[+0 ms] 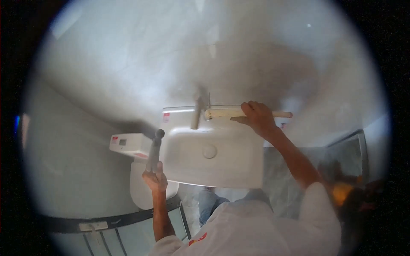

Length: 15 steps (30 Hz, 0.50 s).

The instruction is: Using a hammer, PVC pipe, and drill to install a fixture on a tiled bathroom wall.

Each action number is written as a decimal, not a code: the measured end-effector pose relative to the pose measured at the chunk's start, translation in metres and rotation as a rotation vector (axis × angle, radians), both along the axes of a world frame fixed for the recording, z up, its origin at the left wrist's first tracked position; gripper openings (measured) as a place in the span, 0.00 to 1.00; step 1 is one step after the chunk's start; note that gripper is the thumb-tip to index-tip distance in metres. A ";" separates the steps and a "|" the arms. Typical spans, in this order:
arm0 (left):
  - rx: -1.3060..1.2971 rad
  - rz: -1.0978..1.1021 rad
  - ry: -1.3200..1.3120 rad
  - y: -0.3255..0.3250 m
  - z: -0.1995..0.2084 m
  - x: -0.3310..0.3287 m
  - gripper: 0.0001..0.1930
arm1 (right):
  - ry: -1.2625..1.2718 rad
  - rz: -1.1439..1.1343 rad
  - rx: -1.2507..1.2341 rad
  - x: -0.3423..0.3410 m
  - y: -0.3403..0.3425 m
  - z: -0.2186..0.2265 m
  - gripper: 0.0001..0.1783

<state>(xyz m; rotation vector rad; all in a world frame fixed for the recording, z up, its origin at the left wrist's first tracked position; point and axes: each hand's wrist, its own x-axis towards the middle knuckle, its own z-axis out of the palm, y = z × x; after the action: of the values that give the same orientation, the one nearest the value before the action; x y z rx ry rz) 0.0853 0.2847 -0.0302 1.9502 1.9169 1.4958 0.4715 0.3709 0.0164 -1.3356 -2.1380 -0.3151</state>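
My right hand (258, 119) is wrapped around a long cream rod (226, 113). It lies nearly level over the back ledge of a white washbasin (239, 170), with a reddish tip at its right end. My left hand (156, 179) grips the lower end of a grey stick-like object with a round dark knob (154, 147), held upright just off the basin's left edge; its exact kind is unclear. Behind the basin bowl stands a tall faucet (195, 115), close to the rod's left end. Blur hides finer details of both held things.
A white toilet (139, 187) stands left of the basin, with a white box (128, 144) bearing red marks above it. Dark-framed glass (119, 219) runs along the lower left. At the right are another dark frame (363, 153) and a blurred orange object (341, 192).
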 end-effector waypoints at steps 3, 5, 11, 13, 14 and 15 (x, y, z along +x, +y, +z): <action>-0.094 0.103 -0.274 0.017 -0.020 -0.020 0.28 | -0.029 0.030 0.101 -0.033 0.018 0.007 0.23; -0.063 0.051 -0.333 0.041 -0.032 -0.039 0.27 | -0.101 -0.008 0.137 -0.057 0.045 0.011 0.23; -0.004 -0.115 -0.658 0.067 -0.058 -0.090 0.23 | -0.237 -0.034 0.091 -0.145 0.102 0.049 0.24; -0.029 -0.180 -0.747 0.088 -0.079 -0.107 0.21 | -0.242 -0.059 0.058 -0.162 0.119 0.050 0.24; -0.054 -0.225 -0.835 0.092 -0.086 -0.107 0.20 | -0.242 -0.066 0.021 -0.164 0.122 0.048 0.24; 0.033 -0.267 -0.611 0.094 -0.084 -0.111 0.19 | -0.251 -0.076 0.009 -0.167 0.124 0.047 0.24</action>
<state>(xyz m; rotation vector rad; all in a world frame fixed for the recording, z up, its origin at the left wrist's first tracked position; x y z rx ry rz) -0.0253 0.3784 -0.1139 1.4386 1.3290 1.7688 0.3046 0.4951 0.0639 -1.4389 -2.2885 -0.5478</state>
